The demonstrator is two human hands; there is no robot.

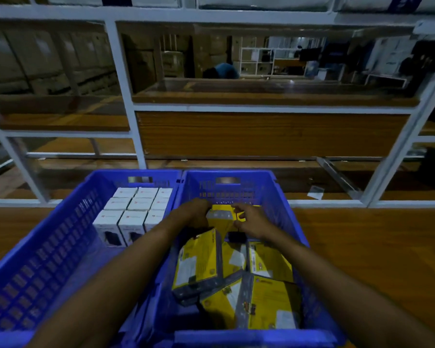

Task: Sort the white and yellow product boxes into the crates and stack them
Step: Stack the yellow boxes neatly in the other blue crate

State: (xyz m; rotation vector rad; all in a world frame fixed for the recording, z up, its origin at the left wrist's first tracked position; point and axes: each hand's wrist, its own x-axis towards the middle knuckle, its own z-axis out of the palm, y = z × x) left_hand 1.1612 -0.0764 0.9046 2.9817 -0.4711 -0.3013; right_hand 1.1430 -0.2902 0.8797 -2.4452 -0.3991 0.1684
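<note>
Jumbled yellow boxes (269, 300) crowd the near end of the right crate (239, 175). At its far wall my left hand (196, 213) and right hand (250, 222) clasp one yellow box (220, 218), probably to square a row.

Blue crates (60, 247); white boxes (133, 209); yellow boxes (269, 302); white rack (126, 96).

Single head view, wide-angle, pitched forward and down; sits close above two blue crates (48, 259) on the table (374, 247), facing white rack (126, 96) straight ahead
</note>
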